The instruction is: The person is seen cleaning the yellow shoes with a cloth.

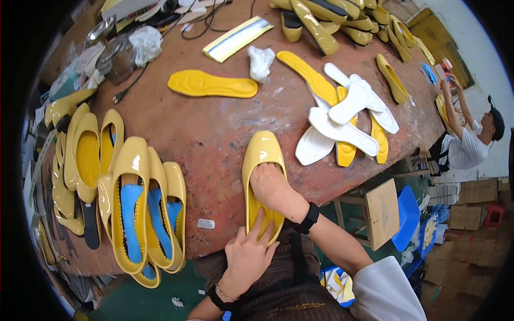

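A glossy yellow flat shoe [263,140] lies at the table's front edge, toe pointing away, with a yellow insole [256,213] inside. My right hand [272,187] reaches into its toe; the upper hides those fingers. At the heel, my left hand [249,258] grips the shoe, with two fingers extended onto the insole and the others around the heel edge. To the left stand several similar yellow shoes [137,160], some showing blue inner soles [130,222]. A loose yellow insole [213,84] rests farther back. White and yellow insoles [342,131] are heaped to the right.
Finished-looking yellow shoes [313,27] pile up at the back, and a single shoe [392,80] lies at right. A metal pot [115,59], crumpled white plastic [145,45] and a plug [119,98] sit back left. A wooden stool [381,214] and another person [468,144] are on the right.
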A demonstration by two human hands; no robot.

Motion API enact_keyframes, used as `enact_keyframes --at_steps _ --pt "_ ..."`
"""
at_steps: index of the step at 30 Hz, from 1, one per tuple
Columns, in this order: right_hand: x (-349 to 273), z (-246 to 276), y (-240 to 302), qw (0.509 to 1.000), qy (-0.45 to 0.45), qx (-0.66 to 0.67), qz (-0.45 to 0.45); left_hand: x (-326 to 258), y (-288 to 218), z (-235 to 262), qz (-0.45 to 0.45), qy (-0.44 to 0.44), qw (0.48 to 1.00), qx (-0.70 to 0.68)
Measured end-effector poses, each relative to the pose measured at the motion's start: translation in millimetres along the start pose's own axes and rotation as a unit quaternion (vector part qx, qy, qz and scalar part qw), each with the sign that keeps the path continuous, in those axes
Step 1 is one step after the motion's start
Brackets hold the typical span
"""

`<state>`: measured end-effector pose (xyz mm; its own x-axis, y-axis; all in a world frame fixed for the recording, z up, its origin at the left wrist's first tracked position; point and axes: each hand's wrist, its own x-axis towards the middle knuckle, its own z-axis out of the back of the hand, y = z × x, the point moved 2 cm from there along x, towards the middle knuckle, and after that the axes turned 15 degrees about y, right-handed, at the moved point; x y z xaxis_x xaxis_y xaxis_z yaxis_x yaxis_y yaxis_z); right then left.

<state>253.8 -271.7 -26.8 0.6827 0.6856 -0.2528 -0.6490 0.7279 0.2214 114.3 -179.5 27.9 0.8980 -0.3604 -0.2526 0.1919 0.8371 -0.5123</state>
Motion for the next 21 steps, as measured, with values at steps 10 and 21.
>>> enact_keyframes --at_steps 10,21 --pt "-119 73 -144 0.954 -0.224 0.032 -0.196 -126 63 166 0.107 -0.282 0.946 -0.115" --pt "-115 35 -224 0.955 -0.206 0.061 -0.207 -123 68 141 0.299 -0.214 0.908 0.2"
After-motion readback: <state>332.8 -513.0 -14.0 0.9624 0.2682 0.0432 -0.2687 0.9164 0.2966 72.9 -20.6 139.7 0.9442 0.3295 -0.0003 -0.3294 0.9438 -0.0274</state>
